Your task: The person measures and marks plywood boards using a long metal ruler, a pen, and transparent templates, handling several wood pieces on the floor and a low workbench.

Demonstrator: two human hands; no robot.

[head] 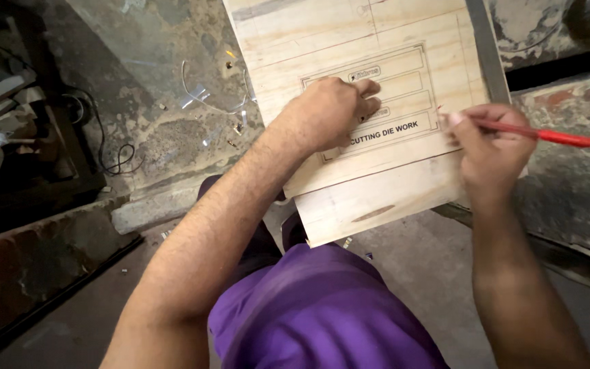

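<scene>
Pressure from the left hand [332, 113], lying loosely curled and holding nothing, is steadying the board [370, 102]; the right hand [489, 147] is gripping a red pen [548, 134], best kept tight along the line.

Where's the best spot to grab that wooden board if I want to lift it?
Probably the near edge of the wooden board, coming from below: it overhangs the bench toward the person, so fingers can curl under. The left hand presses its middle; the right hand holds a red pen.
</scene>
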